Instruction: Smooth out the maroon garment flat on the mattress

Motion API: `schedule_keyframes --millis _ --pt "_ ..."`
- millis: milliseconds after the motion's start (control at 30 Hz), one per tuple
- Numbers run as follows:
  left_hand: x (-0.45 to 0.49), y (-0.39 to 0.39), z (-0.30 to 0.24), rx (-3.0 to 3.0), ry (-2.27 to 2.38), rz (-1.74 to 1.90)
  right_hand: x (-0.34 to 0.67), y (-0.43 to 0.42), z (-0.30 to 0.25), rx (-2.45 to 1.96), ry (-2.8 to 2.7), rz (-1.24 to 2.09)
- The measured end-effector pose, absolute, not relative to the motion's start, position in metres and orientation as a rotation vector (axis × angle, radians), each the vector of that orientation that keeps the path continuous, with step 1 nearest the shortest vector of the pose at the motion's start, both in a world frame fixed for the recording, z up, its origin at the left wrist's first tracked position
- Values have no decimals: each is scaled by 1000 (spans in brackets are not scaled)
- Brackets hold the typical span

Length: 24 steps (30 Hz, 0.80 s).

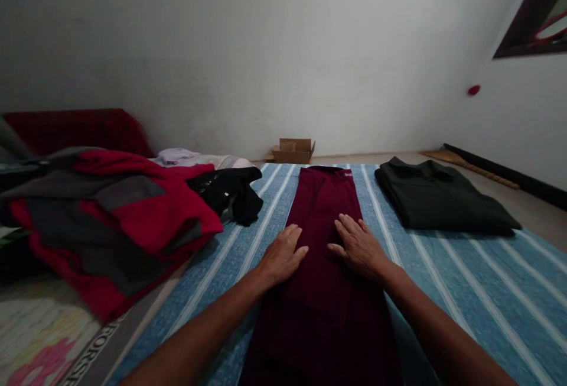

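On striped blue sheet (478,291): left hand (281,256) and right hand (359,247) flat on dark red pants (325,208), fingers straight, close together, holding nothing. Black folded shirt (438,203) near right.

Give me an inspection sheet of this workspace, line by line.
Surface: blue cloth with white stripes, spread flat.
Job's things: long maroon folded garment, lying lengthwise.
Clutter: red and grey jacket pile; crumpled black garment; folded dark green garment.
Hands: left hand and right hand both flat on the maroon garment, palms down.
Cables: nothing seen.
Surroundings: white wall; open brown cardboard box on the floor.
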<state>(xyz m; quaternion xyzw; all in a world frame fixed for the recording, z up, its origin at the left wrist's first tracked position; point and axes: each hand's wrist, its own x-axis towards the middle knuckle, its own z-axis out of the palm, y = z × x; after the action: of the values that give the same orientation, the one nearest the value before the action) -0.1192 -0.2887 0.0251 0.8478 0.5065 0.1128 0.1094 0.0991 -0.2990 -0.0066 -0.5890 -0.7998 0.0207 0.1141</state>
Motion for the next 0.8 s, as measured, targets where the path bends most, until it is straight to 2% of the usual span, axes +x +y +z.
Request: schedule_keyframes --millis 133,367,567,800 --pt "-120 -292 26 2341 1677 399 79 -310 -5 -1662 -2366 126" --pt "-116 -295 21 2174 1789 219 75 -311 -30 -1754 -2339 150" --pt "-118 -292 12 1988 1678 532 75 -314 -24 -1773 -2308 178" --pt "-125 -304 13 1899 1704 473 69 -328 -10 -1794 -2265 182"
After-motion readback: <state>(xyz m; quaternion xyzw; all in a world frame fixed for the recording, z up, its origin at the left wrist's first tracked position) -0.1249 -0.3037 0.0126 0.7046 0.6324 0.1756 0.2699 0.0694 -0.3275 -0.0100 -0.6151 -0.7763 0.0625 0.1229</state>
